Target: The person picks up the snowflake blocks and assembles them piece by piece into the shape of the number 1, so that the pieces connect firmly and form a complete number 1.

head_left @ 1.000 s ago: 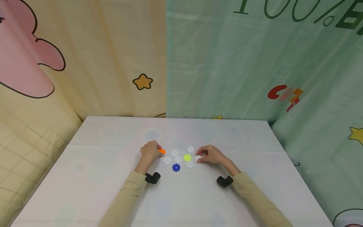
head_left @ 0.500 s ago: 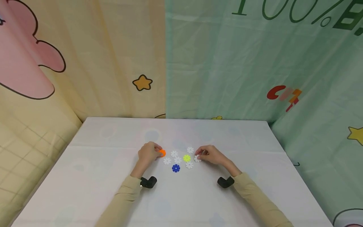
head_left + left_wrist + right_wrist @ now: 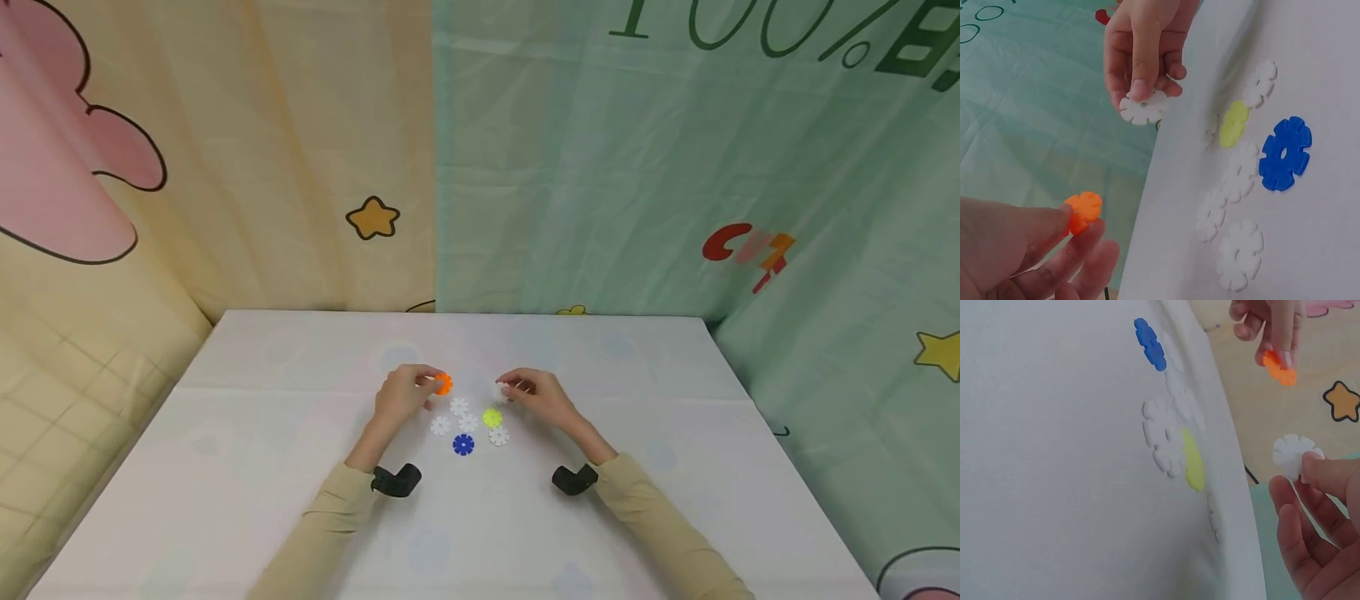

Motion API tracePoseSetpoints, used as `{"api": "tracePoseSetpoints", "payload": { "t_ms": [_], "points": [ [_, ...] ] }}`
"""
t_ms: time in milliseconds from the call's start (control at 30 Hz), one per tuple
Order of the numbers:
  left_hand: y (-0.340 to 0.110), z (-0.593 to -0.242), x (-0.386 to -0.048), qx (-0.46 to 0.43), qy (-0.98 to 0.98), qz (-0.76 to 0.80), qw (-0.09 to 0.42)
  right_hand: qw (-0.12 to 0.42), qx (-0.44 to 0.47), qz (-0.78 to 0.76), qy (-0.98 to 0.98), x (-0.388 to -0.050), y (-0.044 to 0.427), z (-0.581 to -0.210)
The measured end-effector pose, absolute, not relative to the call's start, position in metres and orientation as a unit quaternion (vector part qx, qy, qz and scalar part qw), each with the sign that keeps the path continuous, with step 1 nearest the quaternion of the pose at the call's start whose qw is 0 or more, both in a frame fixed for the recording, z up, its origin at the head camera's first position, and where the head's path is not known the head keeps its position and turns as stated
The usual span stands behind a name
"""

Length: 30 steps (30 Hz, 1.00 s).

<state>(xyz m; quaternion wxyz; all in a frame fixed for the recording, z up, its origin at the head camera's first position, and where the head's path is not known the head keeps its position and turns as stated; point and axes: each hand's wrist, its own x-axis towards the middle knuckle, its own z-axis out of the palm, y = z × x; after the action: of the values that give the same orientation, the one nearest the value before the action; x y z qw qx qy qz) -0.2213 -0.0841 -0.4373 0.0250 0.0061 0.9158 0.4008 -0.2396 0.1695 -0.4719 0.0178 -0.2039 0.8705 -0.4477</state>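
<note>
My left hand (image 3: 400, 396) pinches an orange notched disc (image 3: 444, 384) between thumb and fingers, above the table; the left wrist view shows the same orange disc (image 3: 1086, 211) clearly. Facing it, my right hand (image 3: 542, 395) holds a white notched disc (image 3: 1293, 455) by its edge. A gap separates the two held discs. Below them on the table lie a yellow disc (image 3: 492, 417), a blue disc (image 3: 463, 444) nearest the body, and several white discs (image 3: 1240, 255).
The white-covered table (image 3: 300, 500) reaches back to a curtain (image 3: 300, 167), cream on the left and green on the right. A black wrist mount (image 3: 397, 481) sits at the left wrist and another (image 3: 574, 480) at the right.
Both hands have risen off the table and come closer together. The orange disc has moved right and the white one left, over the flat pieces.
</note>
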Motion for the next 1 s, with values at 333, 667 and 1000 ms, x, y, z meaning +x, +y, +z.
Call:
{"api": "tracePoseSetpoints", "payload": {
  "t_ms": [333, 667, 1000],
  "points": [
    [-0.066, -0.431, -0.215, 0.008, 0.89, 0.455, -0.031, -0.042, -0.162, -0.493, 0.854, -0.243, 0.147, -0.465],
    [-0.061, -0.43, -0.219, 0.009, 0.846, 0.533, -0.026, -0.087, -0.157, -0.545, 0.819, -0.238, 0.135, -0.453],
    [-0.061, -0.424, -0.225, -0.017, 0.814, 0.577, 0.055, -0.096, -0.16, -0.549, 0.815, -0.217, 0.122, -0.414]
  ]
}}
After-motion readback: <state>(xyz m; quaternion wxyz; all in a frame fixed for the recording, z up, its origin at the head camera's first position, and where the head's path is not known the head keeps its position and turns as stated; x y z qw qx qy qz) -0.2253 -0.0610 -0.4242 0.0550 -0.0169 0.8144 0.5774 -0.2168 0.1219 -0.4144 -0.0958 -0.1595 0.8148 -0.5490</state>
